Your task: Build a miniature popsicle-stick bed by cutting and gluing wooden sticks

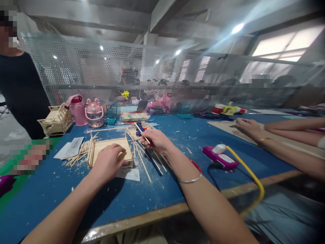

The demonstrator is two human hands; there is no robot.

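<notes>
In the head view, my left hand (109,157) rests on a small wooden frame model (103,144) like a miniature bed, fingers curled over its panel and thumb at its near right corner. My right hand (156,140) is closed in a pinch on a thin wooden stick (142,131), slanting up to the left. Just behind that stick is a dark blue object (138,127) whose kind I cannot make out. A second small wooden frame (130,131) lies beyond my right hand. Loose wooden sticks (144,166) are spread beneath it, beside a dark blue bar-like piece (154,164).
More sticks (78,154) and paper (72,146) lie left. Along the back stand stacked wooden frames (56,118), a pink flask (78,110) and a pink-lidded bottle (94,113). A purple device (220,157) with a yellow cable lies right, near another person's hand (247,127).
</notes>
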